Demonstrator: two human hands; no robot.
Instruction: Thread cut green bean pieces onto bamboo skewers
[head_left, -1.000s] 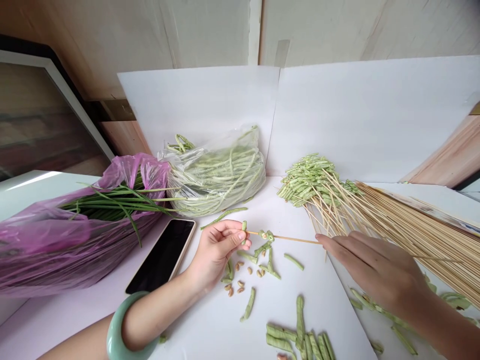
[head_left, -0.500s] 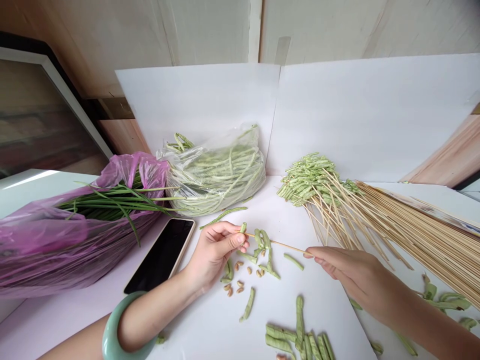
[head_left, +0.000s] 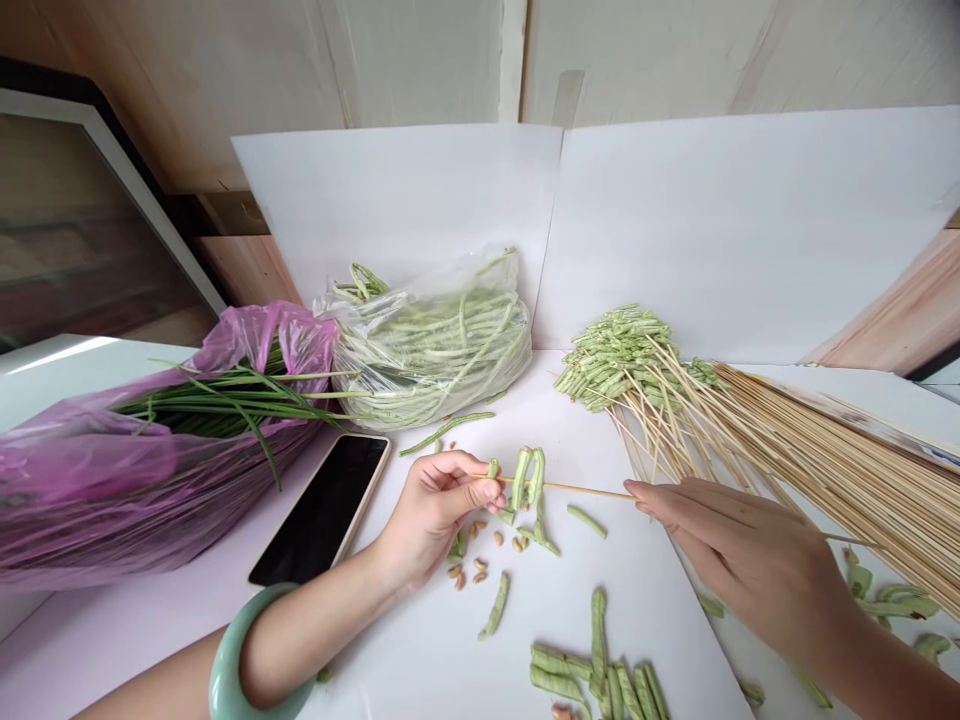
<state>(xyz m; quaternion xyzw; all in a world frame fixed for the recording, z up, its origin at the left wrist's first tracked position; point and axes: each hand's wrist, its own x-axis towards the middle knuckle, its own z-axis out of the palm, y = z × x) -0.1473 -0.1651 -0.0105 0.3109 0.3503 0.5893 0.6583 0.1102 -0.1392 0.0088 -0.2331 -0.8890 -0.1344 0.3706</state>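
Note:
My left hand (head_left: pixel 441 508) pinches a short bean piece (head_left: pixel 493 469) and the tip of a thin bamboo skewer (head_left: pixel 577 489). Two folded green bean lengths (head_left: pixel 520 478) hang on that skewer just past my fingers. My right hand (head_left: pixel 739 552) holds the skewer's far part between its fingers. Below the skewer lie small tan beans (head_left: pixel 470 553) and a loose cut bean piece (head_left: pixel 586 520). More cut pieces (head_left: pixel 600 665) lie near the bottom edge of the view.
A black phone (head_left: pixel 322 510) lies left of my left hand, beside a purple bag of green chives (head_left: pixel 225 400). Behind stand a clear bag of long beans (head_left: pixel 431 350), a heap of finished bean skewers (head_left: pixel 619 358) and a bundle of bare skewers (head_left: pixel 832 450).
My right hand has risen and the skewer now runs nearly level. The bean pieces on it stand more upright, and my left hand has shifted slightly right along the skewer.

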